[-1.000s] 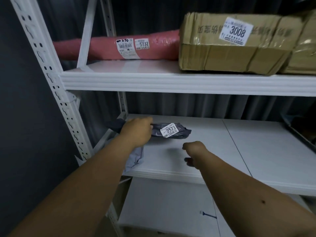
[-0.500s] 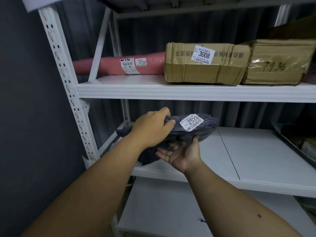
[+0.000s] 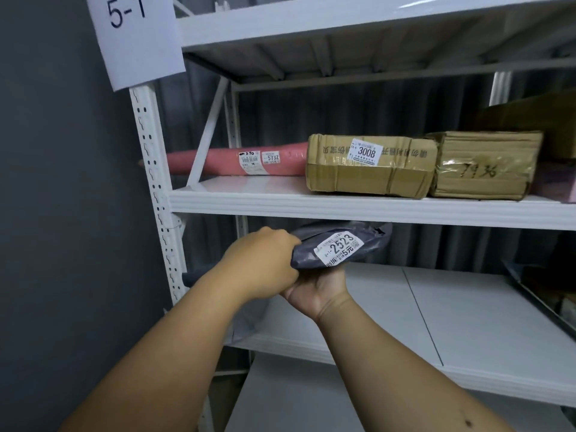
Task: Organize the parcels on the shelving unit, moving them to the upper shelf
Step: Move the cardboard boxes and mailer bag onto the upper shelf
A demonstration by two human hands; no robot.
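Observation:
A dark grey soft parcel [image 3: 367,244] with a white label reading 2523 is held in the air just under the front lip of the upper shelf [image 3: 343,207]. My left hand [image 3: 261,263] grips its left end from above. My right hand [image 3: 318,291] supports it from below, palm up. On the upper shelf lie a long pink tube parcel [image 3: 218,160], a cardboard box labelled 3008 [image 3: 367,169] and a second cardboard box [image 3: 483,166] to its right.
The lower shelf [image 3: 452,313] is white, with a dark tray [image 3: 545,294] at its right edge. A white perforated upright [image 3: 156,188] stands at the left, carrying a paper sign "5-1" [image 3: 134,35]. Another shelf [image 3: 343,23] runs overhead. A grey wall is left.
The grey parcel has been lifted off the lower shelf. My right hand came under it, and both hands raised it to just below the upper shelf's edge.

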